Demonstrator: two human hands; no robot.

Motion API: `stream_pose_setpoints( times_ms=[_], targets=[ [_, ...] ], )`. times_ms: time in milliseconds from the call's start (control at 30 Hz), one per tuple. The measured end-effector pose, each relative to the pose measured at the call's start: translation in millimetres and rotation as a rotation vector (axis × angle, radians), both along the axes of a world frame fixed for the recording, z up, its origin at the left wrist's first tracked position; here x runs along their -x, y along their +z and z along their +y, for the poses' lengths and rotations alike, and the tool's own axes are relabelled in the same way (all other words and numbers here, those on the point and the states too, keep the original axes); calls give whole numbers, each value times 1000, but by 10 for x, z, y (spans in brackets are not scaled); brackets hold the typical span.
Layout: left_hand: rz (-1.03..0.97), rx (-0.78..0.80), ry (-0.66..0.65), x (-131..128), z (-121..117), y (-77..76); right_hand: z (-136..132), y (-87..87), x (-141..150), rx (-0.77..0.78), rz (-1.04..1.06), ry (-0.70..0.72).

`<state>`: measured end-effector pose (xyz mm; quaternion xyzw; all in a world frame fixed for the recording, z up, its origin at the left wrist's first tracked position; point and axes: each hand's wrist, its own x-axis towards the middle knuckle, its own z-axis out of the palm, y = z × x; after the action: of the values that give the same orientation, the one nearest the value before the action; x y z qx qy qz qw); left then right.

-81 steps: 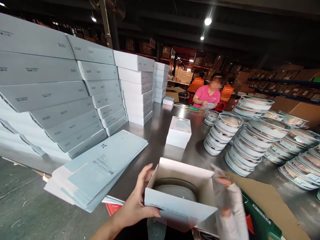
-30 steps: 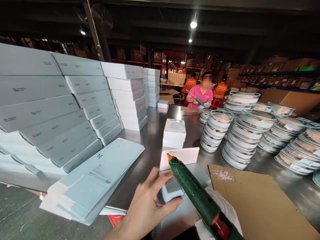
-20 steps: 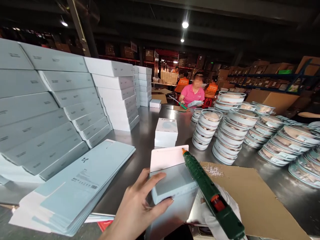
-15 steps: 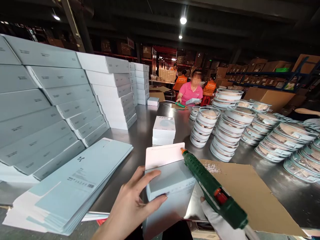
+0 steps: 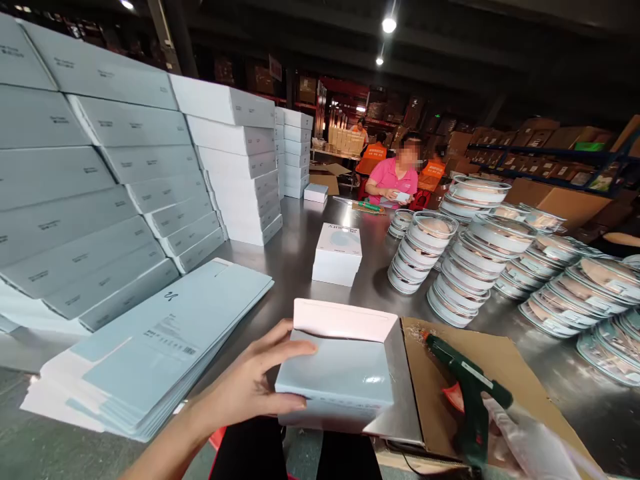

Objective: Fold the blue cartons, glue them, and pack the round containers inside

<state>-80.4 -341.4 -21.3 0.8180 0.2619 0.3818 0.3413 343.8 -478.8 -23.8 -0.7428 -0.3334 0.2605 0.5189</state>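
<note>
Head: glue gun [image 5: 466, 375] diagonal, nozzle [image 5: 427, 337] leftward

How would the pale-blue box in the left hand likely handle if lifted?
The pale-blue box is probably fairly stiff: its front edge looks straight despite the left hand's grip. The shine on top suggests it may be slightly slippery. Its raised flap looks thin, so it would likely bend easily.

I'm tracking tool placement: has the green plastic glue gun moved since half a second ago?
Yes, rightward: the glue gun now has its orange nozzle over the flat brown cardboard sheet, instead of left of it.
</note>
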Motion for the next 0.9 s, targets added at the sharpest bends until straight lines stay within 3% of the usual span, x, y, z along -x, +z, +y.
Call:
stream_pose_setpoints(
  times_ms=[100,133,233,300,467,600,700,833,900],
  targets=[
    [-29,-6,-16,20,-2,-5,88,177,331,-43,-123,35],
    [-34,-5,-14,28,-5,-14,153,219,513,-118,-148,128],
    [-14,-11,-7,18,-21,-69,356,254,1021,-276,-119,603],
    [-83,-50,-5,-33,-36,-138,428,214,1200,-330,-171,743],
    [-450,-179,-71,-182,-32,-294,439,187,1258,-506,-475,791],
    [-259,-331,-118,-128,-18,-220,483,318,1342,-645,-620,958],
    [-108,-403,-99,-68,-25,-117,522,371,1390,-676,-663,975],
    [-222,-204,-117,-68,-6,-103,519,225,1347,-611,-637,980],
    [-403,-36,-57,-91,16,-173,500,48,1303,-589,-501,833]
  ],
)
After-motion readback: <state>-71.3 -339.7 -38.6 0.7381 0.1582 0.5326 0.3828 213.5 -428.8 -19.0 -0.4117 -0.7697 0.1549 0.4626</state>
